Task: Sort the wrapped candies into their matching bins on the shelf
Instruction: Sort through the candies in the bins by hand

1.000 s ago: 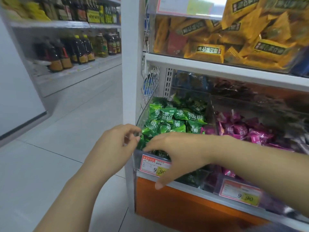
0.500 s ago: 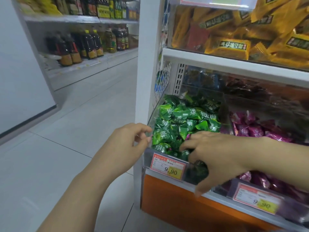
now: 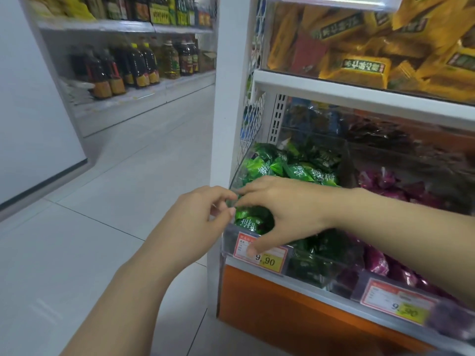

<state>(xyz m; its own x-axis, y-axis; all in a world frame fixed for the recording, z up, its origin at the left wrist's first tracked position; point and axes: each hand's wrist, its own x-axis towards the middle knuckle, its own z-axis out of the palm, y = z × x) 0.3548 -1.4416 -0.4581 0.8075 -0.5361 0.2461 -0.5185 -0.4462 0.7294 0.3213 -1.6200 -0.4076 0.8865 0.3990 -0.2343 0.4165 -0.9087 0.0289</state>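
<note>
Right hand (image 3: 290, 214) — shifted left, green candies (image 3: 298, 172) beneath

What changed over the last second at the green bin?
The right hand slid left along the front of the green candy bin, back toward the left hand; its thumb now lies over the price tag. No grasp or release is visible. The left hand stayed at the bin's left corner, fingers curled; the candies lie as before.

The right hand (image 3: 285, 214) has slid left to meet the left hand (image 3: 203, 217).
</note>
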